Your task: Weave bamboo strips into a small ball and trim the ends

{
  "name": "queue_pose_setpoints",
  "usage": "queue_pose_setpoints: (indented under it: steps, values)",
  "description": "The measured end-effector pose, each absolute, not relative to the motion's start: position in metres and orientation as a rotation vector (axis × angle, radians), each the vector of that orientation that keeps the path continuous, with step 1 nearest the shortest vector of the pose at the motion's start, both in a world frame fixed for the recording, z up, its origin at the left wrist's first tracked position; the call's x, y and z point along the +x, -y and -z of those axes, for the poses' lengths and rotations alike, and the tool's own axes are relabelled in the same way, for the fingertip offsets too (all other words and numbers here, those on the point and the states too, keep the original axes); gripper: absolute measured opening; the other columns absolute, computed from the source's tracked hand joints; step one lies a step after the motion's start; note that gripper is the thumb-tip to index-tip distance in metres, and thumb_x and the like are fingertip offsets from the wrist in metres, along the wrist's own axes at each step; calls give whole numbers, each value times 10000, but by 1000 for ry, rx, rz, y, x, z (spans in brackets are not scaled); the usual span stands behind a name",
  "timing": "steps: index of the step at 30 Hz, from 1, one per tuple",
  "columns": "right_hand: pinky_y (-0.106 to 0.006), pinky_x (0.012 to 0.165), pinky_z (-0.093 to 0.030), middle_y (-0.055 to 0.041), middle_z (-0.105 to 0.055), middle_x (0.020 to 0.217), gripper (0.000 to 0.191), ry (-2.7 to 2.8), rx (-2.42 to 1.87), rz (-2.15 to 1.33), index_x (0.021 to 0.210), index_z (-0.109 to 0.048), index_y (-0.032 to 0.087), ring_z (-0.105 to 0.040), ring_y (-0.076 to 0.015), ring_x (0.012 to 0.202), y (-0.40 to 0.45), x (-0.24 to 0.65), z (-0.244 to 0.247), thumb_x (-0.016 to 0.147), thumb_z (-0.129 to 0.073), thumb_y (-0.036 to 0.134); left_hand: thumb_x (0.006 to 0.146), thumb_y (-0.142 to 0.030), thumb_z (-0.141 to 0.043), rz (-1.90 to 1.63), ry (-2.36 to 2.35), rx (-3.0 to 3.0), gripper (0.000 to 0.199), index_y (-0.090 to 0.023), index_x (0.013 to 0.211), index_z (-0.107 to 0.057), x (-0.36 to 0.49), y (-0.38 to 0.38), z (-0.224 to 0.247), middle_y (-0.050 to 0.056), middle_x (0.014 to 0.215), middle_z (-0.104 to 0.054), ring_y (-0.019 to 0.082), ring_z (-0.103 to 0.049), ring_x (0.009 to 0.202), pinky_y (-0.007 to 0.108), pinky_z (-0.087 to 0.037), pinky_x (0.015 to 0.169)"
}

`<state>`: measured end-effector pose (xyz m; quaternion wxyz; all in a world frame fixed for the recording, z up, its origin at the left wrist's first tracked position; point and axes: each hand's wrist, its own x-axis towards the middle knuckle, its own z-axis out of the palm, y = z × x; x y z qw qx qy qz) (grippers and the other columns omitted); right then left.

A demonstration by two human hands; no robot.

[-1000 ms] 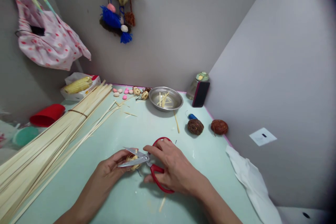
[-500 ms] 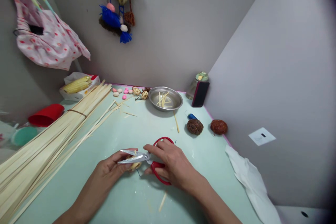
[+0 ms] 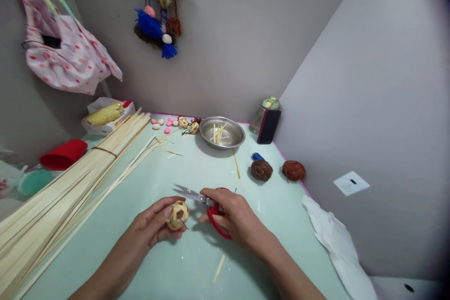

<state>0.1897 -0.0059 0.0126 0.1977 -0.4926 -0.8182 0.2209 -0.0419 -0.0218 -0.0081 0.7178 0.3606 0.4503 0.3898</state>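
Observation:
A small woven bamboo ball point(image 3: 178, 216) with open gaps rests in my left hand point(image 3: 156, 221), its fingers closed around the ball's left side. A dark thread end pokes out at the ball's lower right. My right hand point(image 3: 237, 215) holds red-handled scissors point(image 3: 218, 226), fingers through the loops. The scissor blades look closed together and point left, just above the ball and apart from it. A tiny pale scrap point(image 3: 189, 191) shows by the blades. On the table below lies a short cut strip point(image 3: 219, 268).
Long bamboo strips point(image 3: 66, 187), tied in a bundle, cover the left side. A metal bowl point(image 3: 222, 146) with strips stands at the back, beside small woven balls and pebbles point(image 3: 167, 130). Yarn balls point(image 3: 261, 170), a phone point(image 3: 269, 126) and white tissue point(image 3: 333, 239) are at right.
The scissor blades have gone from open across the bamboo ball to closed, lifting up and right off it. The ball has turned into fuller view in my left hand.

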Motion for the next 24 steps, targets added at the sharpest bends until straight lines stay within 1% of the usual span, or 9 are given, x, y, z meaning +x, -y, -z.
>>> queue_pose_setpoints:
  steps: [2, 4, 8, 10, 12, 16, 20, 22, 24]
  values:
    - [-281, 742, -474, -43, -697, 985, 415, 2212, -1450, -592, 1278, -562, 278, -639, -193, 828, 4, 190, -8, 881, -676, 317, 922, -402, -582, -888, -958, 694, 301, -215, 1114, -718, -43, 22, 6, 53, 1052, -753, 210, -701, 880, 287, -594, 801]
    - [-280, 703, -470, -39, -704, 961, 432, 2167, -1530, -565, 1281, -551, 266, -636, -189, 777, 3, 190, -7, 875, -675, 349, 950, -364, -543, -915, -910, 625, 304, -174, 1084, -739, -45, 21, 3, 79, 1084, -749, 199, -714, 850, 287, -606, 812]
    - [-282, 656, -454, -38, -700, 896, 419, 2130, -1649, -526, 1254, -555, 243, -621, -193, 728, 2, 189, -8, 883, -642, 416, 981, -297, -490, -944, -880, 524, 340, -103, 1116, -735, -46, 17, 1, 148, 1107, -749, 206, -739, 850, 307, -622, 835]
    - [-292, 666, -456, -49, -699, 916, 418, 2131, -1675, -528, 1263, -541, 235, -619, -200, 745, 2, 190, -8, 888, -628, 397, 979, -259, -495, -979, -894, 499, 323, -86, 1114, -733, -45, 16, 1, 172, 1148, -738, 221, -748, 873, 327, -629, 840]
    - [-306, 686, -460, -64, -693, 943, 424, 2145, -1683, -541, 1284, -513, 222, -619, -211, 781, 2, 190, -7, 890, -613, 341, 978, -230, -495, -1004, -903, 461, 311, -73, 1106, -731, -44, 15, 1, 185, 1176, -729, 237, -754, 904, 344, -626, 862]
    - [-332, 733, -463, -86, -668, 992, 448, 2163, -1644, -568, 1317, -450, 208, -608, -228, 863, 4, 191, -3, 885, -564, 236, 981, -162, -466, -1039, -893, 392, 303, -64, 1107, -723, -43, 15, 1, 191, 1189, -729, 262, -746, 987, 367, -608, 910]
    - [-335, 733, -458, -73, -654, 1004, 339, 2127, -1612, -567, 1228, -482, 222, -594, -216, 844, 5, 190, -3, 895, -543, 231, 968, -128, -477, -1043, -845, 410, 315, -111, 1220, -666, -45, 15, 2, 175, 1242, -710, 281, -705, 1090, 390, -589, 943]
    - [-326, 723, -456, -56, -649, 983, 285, 2105, -1600, -560, 1180, -500, 228, -587, -206, 825, 4, 190, -5, 897, -538, 227, 977, -156, -473, -1022, -838, 433, 325, -116, 1252, -642, -45, 15, 0, 182, 1194, -732, 278, -722, 1053, 382, -598, 919]
    - [-318, 723, -456, -42, -646, 961, 276, 2094, -1593, -559, 1166, -503, 231, -582, -197, 815, 4, 189, -6, 893, -542, 219, 991, -211, -457, -980, -844, 447, 325, -107, 1230, -652, -45, 15, -1, 186, 1114, -759, 264, -754, 951, 365, -620, 860]
